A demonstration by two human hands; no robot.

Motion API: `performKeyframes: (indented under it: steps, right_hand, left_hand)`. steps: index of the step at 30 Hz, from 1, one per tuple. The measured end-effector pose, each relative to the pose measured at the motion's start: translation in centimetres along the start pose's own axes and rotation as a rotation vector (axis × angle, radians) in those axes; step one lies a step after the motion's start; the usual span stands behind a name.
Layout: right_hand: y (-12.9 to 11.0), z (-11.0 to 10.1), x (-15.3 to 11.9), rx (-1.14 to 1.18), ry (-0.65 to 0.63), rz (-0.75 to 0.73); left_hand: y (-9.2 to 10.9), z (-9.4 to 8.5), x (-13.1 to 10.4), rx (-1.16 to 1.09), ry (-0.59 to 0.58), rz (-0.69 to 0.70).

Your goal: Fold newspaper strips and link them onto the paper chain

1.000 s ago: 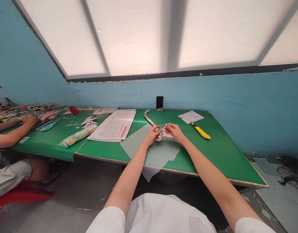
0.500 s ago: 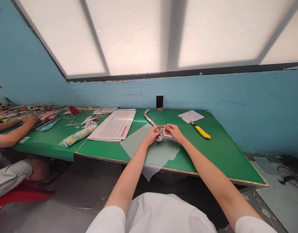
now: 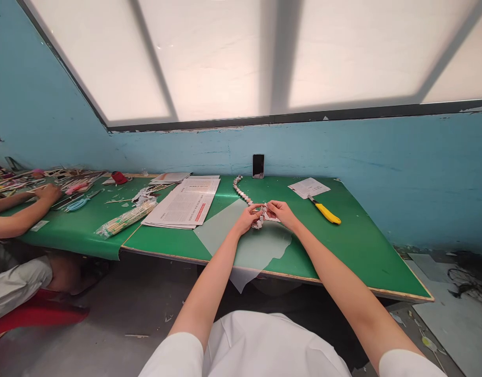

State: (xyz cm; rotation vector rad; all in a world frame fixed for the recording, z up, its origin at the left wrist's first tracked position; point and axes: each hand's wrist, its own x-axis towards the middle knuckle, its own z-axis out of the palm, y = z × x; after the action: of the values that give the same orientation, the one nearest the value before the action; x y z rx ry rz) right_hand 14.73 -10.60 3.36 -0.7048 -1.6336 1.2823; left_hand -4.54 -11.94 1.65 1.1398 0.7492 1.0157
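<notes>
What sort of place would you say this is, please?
Probably a handcraft workroom, judging by the whitish zigzag chain of what looks like folded paper, the yellow-handled cutter and the clear-wrapped bundle of thin pale sticks.

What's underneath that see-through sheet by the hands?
Under the sheet, the green table shows through; one corner hangs past its front edge. Whatever the left hand, forearm and chain cover there cannot be seen.

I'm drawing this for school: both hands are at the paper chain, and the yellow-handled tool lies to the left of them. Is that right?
Not quite: the yellow-handled tool lies to the right of them, as the head view shows. The left hand and right hand are at the paper chain.
</notes>
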Motion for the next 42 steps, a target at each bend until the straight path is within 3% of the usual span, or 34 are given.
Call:
performKeyframes:
  steps: [42]
  right_hand:
    - [-0.77,-0.31,-0.25,-0.101,-0.043,0.03]
  left_hand:
    - [-0.06,0.14,-0.13,0.143,-0.021,0.014]
